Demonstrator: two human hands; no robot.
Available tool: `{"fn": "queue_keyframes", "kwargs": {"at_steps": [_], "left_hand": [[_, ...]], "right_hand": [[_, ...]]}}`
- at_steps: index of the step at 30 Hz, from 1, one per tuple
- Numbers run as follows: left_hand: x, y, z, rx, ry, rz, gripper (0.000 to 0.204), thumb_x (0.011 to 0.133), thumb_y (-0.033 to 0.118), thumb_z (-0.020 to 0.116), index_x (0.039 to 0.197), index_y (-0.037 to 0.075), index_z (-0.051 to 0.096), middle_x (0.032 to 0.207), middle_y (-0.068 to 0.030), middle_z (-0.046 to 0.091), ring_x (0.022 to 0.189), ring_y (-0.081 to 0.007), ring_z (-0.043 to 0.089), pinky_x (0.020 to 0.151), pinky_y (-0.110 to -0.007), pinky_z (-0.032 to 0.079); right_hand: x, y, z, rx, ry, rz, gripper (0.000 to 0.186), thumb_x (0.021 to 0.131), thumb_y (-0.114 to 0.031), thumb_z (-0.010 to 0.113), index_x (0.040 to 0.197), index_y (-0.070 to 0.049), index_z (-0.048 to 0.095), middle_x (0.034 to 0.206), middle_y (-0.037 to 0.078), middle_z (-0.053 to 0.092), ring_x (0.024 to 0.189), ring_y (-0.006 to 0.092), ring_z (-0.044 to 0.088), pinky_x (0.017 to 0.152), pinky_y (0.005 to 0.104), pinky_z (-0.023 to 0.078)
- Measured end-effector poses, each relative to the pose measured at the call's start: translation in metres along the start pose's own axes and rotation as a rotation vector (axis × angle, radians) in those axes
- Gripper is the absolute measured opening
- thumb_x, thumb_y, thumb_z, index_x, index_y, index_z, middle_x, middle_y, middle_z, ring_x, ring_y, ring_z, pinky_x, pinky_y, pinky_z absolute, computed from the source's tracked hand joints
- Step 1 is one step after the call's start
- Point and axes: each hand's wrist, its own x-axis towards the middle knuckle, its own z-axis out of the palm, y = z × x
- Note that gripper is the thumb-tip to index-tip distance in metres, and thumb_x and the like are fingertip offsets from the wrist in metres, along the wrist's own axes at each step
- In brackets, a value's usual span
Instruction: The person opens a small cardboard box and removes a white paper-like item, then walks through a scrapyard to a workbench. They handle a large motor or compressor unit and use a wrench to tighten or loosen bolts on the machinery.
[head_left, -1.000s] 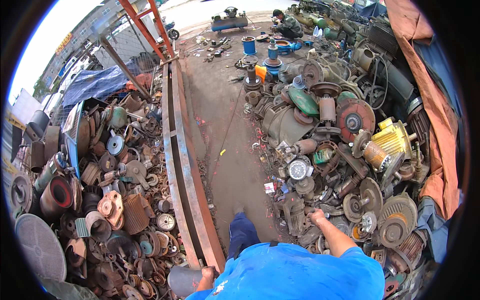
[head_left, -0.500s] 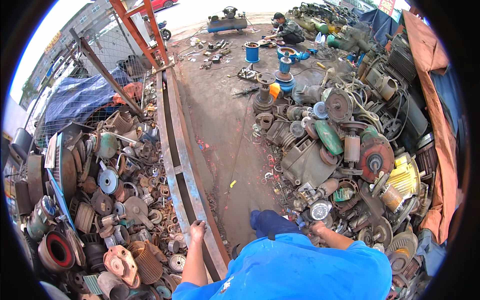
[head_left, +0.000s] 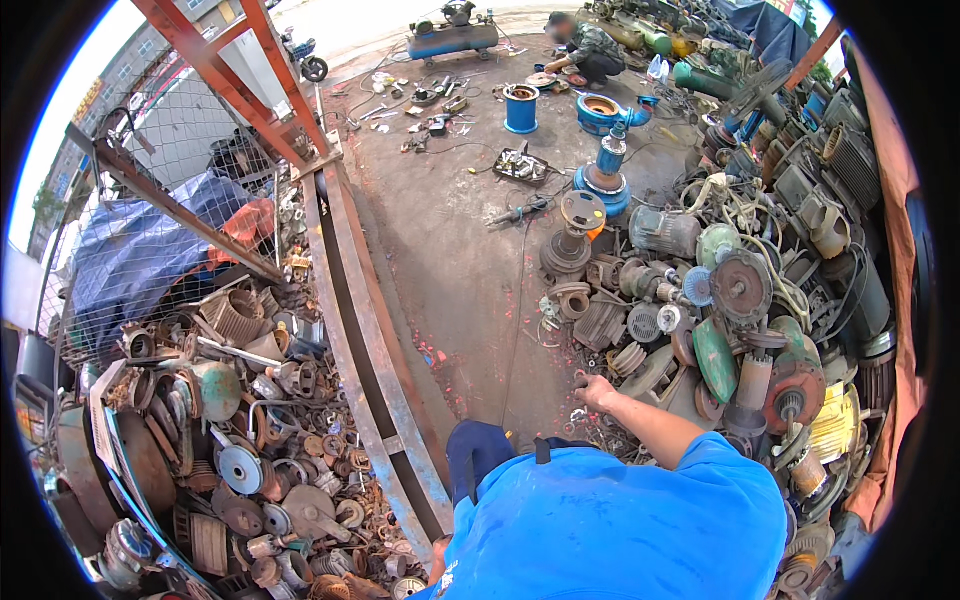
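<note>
My right hand point(head_left: 593, 392) is out to the right of my blue-shirted body point(head_left: 610, 510), fingers closed on something small I cannot make out, over the dirty ground near heaped rusty motor parts. My left hand point(head_left: 438, 552) shows only in part beside my body, by the long steel beam point(head_left: 425, 500); its fingers are hidden. A green oval metal piece point(head_left: 716, 362) and a red round housing point(head_left: 795, 395) lie in the right pile. A blue pulley point(head_left: 240, 465) lies among scrap on the left.
A co-worker point(head_left: 585, 55) crouches ahead near a blue cylinder point(head_left: 521, 112), a pump housing point(head_left: 598, 118) and a tray of parts point(head_left: 520, 167). An air compressor point(head_left: 453, 40) stands behind. An orange steel frame point(head_left: 285, 90), mesh fence point(head_left: 130, 140) and blue tarp point(head_left: 140, 240) line the left.
I have walked forward along the path: the scrap piles sit lower and the far parts are nearer. My left hand swung up into view, then dropped mostly behind my body; my right hand moved forward.
</note>
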Motion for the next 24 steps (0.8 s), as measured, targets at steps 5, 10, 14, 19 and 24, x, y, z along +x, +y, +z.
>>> {"fn": "queue_keyframes", "kwargs": {"at_steps": [5, 10, 14, 19, 24], "left_hand": [[0.198, -0.057, -0.108, -0.034, -0.081, -0.109, 0.020, 0.084, 0.025, 0.064, 0.083, 0.006, 0.069, 0.074, -0.0130, 0.068, 0.067, -0.0312, 0.065, 0.062, -0.043, 0.053], [0.465, -0.140, -0.286, -0.424, -0.202, -0.578, 0.016, 0.086, 0.019, 0.064, 0.088, 0.003, 0.067, 0.072, -0.0109, 0.064, 0.060, -0.0240, 0.061, 0.053, -0.037, 0.048], [0.731, -0.144, -0.516, -0.802, 0.260, -0.889, 0.013, 0.091, 0.016, 0.061, 0.097, 0.004, 0.061, 0.076, -0.0040, 0.061, 0.056, -0.0142, 0.057, 0.045, -0.026, 0.042], [1.007, -0.093, -0.717, -0.752, 0.483, -0.623, 0.022, 0.092, 0.017, 0.063, 0.106, 0.000, 0.062, 0.077, -0.0022, 0.061, 0.059, -0.0121, 0.056, 0.052, -0.024, 0.046], [1.163, -0.111, -0.729, -0.712, 0.350, -0.784, 0.026, 0.092, 0.018, 0.061, 0.111, 0.000, 0.063, 0.091, -0.0066, 0.066, 0.072, -0.0156, 0.064, 0.059, -0.027, 0.051]], "right_hand": [[0.131, -0.160, -0.015, -0.036, 0.025, 0.002, 0.032, 0.082, -0.016, 0.062, 0.110, -0.002, 0.069, 0.088, 0.016, 0.072, 0.075, 0.0237, 0.070, 0.069, 0.0360, 0.056], [0.265, -0.185, -0.031, 0.091, 0.118, 0.207, 0.029, 0.084, -0.009, 0.064, 0.111, 0.000, 0.066, 0.086, 0.015, 0.072, 0.067, 0.0211, 0.070, 0.059, 0.0341, 0.059], [0.312, -0.263, -0.059, 0.297, 0.147, 0.314, 0.025, 0.082, -0.008, 0.065, 0.105, 0.001, 0.069, 0.085, 0.014, 0.072, 0.069, 0.0218, 0.070, 0.062, 0.0336, 0.058], [0.405, -0.411, -0.105, 0.180, 0.146, 0.501, 0.023, 0.081, -0.008, 0.067, 0.101, 0.000, 0.071, 0.088, 0.015, 0.072, 0.073, 0.0211, 0.070, 0.066, 0.0349, 0.056], [0.642, -0.471, -0.158, -0.441, -0.131, 0.238, 0.032, 0.079, -0.015, 0.069, 0.108, -0.003, 0.071, 0.098, 0.017, 0.073, 0.089, 0.0295, 0.071, 0.078, 0.0347, 0.056]]}}
